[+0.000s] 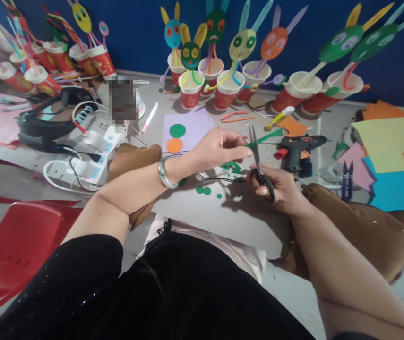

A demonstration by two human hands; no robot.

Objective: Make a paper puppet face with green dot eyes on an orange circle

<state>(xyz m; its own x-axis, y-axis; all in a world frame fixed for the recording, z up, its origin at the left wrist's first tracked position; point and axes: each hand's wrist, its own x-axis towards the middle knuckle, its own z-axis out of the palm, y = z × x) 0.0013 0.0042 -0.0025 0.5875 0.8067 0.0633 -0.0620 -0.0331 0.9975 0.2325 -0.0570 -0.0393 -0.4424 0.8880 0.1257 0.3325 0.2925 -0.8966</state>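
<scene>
Between the thumb and fingers of my left hand (pixel 223 146) is a green paper strip (pixel 270 137), its long end pointing right. My right hand (pixel 279 186) grips black-handled scissors (pixel 253 141), fingers in the loops. The blades point up and cross the strip just beside my left fingertips. Green paper scraps (pixel 230 167) lie below the strip. Small green discs (pixel 207 191) rest on the table nearer to me. Behind my left hand, a purple sheet (pixel 191 123) carries a larger green disc (pixel 177 131) and an orange disc (pixel 174 145).
Red paper cups (pixel 190 98) with paper rabbit figures line the back. A black glue gun (pixel 299 151) and blue-handled pliers (pixel 347 182) lie to the right, near coloured sheets (pixel 382 141). A power strip (pixel 107 153) with cables and a black headset (pixel 42 127) are left.
</scene>
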